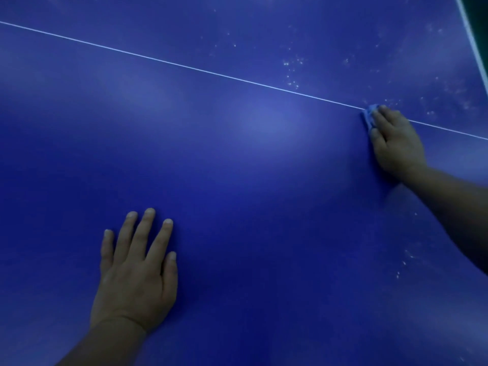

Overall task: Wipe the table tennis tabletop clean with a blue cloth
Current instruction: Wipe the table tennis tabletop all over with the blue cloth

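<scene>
The blue table tennis tabletop fills the view, crossed by a thin white centre line. My right hand reaches to the right side and presses a small folded blue cloth flat onto the top, right at the white line. Only the cloth's left edge shows past my fingers. My left hand lies flat on the tabletop at the lower left, fingers spread, holding nothing.
White dust specks are scattered over the upper right of the top, beyond the line, and a few sit under my right forearm. The table's white edge stripe and a dark floor show in the top right corner.
</scene>
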`<state>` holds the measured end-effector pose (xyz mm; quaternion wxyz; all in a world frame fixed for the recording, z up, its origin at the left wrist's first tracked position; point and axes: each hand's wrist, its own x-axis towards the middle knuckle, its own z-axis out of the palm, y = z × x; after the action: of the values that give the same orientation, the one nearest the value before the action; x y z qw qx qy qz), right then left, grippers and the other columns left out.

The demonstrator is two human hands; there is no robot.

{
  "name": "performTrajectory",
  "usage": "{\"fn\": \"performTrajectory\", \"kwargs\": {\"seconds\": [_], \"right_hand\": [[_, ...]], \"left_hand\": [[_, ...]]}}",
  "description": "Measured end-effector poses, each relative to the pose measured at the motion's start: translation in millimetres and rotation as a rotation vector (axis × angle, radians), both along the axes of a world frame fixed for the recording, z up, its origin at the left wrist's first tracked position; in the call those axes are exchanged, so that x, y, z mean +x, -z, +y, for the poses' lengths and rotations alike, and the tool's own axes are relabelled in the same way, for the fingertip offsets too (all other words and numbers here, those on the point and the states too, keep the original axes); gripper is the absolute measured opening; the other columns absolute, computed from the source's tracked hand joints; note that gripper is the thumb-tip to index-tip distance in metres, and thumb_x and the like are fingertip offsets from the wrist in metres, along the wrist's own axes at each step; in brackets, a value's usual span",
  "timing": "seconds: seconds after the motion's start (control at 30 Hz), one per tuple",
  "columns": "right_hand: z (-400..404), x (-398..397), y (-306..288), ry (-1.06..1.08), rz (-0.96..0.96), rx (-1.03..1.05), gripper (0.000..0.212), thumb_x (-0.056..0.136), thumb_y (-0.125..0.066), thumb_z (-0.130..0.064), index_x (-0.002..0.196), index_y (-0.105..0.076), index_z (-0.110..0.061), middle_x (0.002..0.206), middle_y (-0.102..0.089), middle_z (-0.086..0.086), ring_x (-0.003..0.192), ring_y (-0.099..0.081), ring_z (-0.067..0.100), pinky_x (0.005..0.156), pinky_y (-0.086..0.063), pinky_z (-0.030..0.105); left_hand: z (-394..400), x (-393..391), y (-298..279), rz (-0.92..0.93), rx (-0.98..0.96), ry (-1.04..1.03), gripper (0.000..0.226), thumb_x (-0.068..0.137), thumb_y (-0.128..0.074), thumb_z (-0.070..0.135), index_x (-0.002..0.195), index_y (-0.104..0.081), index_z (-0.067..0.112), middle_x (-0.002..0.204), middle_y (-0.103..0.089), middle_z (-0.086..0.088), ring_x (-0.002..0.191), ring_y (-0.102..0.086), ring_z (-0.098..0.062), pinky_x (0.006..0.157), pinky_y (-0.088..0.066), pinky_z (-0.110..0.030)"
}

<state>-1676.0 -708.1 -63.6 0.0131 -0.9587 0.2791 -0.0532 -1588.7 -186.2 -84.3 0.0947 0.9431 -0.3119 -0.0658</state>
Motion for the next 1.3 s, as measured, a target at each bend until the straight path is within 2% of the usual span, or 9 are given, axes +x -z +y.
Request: {"fn": "performTrajectory", "kwargs": {"seconds": [0.2,0.43,0.53,0.67,0.9,1.0,1.07,1.17,1.3], "right_hand": [[73,-77,3,-0.268,0.055,-0.021,0.047,0.102,-0.040,-0.020,0.144,-0.049,-0.001,0.149,-0.047,0.021,0.137,-0.044,0.041,0.119,-0.028,0.047],[169,-231,4,-0.695,0.195,0.072,0.045,0.106,-0.034,-0.033,0.150,-0.040,-0.023,0.160,-0.036,0.002,0.145,-0.034,0.034,0.121,-0.024,0.042],[141,-192,-1,-0.542,0.168,-0.008,0.044,0.107,-0.028,-0.029,0.140,-0.048,-0.007,0.141,-0.054,0.021,0.128,-0.049,0.046,0.109,-0.032,0.052],[152,-169,-1,-0.191,0.066,0.006,0.043,0.102,-0.043,-0.013,0.142,-0.050,0.002,0.148,-0.046,0.024,0.135,-0.044,0.048,0.113,-0.031,0.058],[347,-350,6,-0.625,0.194,0.092,0.044,0.105,-0.030,-0.028,0.147,-0.044,-0.022,0.157,-0.039,0.000,0.146,-0.032,0.036,0.117,-0.031,0.050],[334,-361,0,-0.797,0.269,0.018,0.045,0.102,-0.035,-0.028,0.147,-0.040,-0.025,0.156,-0.039,-0.001,0.146,-0.030,0.034,0.115,-0.032,0.052],[308,-335,0,-0.608,0.163,-0.014,0.046,0.097,-0.045,-0.022,0.143,-0.047,-0.016,0.149,-0.049,0.011,0.137,-0.042,0.046,0.108,-0.036,0.063],[289,-301,-6,-0.025,0.032,0.062,0.043,0.099,-0.050,-0.013,0.140,-0.053,-0.005,0.149,-0.048,0.018,0.136,-0.041,0.051,0.103,-0.039,0.068],[373,-340,12,-0.068,0.029,0.067,0.048,0.098,-0.046,-0.023,0.145,-0.049,-0.015,0.154,-0.043,0.009,0.141,-0.035,0.044,0.112,-0.031,0.057]], "left_hand": [[1,0,-3,0.041,0.020,-0.013,0.064,0.093,-0.026,0.043,0.146,-0.047,0.012,0.159,-0.032,-0.012,0.150,-0.018,-0.031,0.121,-0.007,-0.056],[-3,-3,-7,0.066,0.007,-0.039,0.067,0.092,-0.023,0.046,0.150,-0.040,0.017,0.162,-0.025,-0.008,0.152,-0.010,-0.026,0.122,-0.002,-0.052],[-5,-3,-8,0.043,0.009,-0.030,0.066,0.092,-0.026,0.043,0.151,-0.039,0.016,0.161,-0.026,-0.010,0.151,-0.012,-0.029,0.121,-0.004,-0.053],[-4,-3,-4,-0.012,0.048,-0.008,0.055,0.099,-0.036,0.036,0.151,-0.035,0.016,0.161,-0.025,-0.011,0.150,-0.013,-0.032,0.120,-0.008,-0.058],[17,-45,-15,0.013,-0.024,0.129,0.066,0.093,-0.027,0.043,0.150,-0.033,0.010,0.160,-0.027,-0.013,0.149,-0.019,-0.032,0.120,-0.008,-0.056],[38,-102,-21,0.053,-0.090,0.302,0.065,0.091,-0.032,0.040,0.145,-0.044,0.006,0.156,-0.036,-0.015,0.146,-0.028,-0.034,0.119,-0.012,-0.055],[51,-135,-22,0.053,-0.110,0.436,0.064,0.091,-0.033,0.039,0.140,-0.052,0.004,0.152,-0.042,-0.017,0.143,-0.036,-0.036,0.117,-0.018,-0.057],[67,-166,-18,0.045,-0.071,0.580,0.061,0.092,-0.034,0.039,0.137,-0.056,0.004,0.150,-0.045,-0.018,0.141,-0.037,-0.037,0.116,-0.020,-0.059],[79,-177,-9,0.056,0.018,0.654,0.061,0.095,-0.030,0.041,0.143,-0.050,0.009,0.155,-0.038,-0.015,0.148,-0.025,-0.033,0.119,-0.013,-0.057]]}}
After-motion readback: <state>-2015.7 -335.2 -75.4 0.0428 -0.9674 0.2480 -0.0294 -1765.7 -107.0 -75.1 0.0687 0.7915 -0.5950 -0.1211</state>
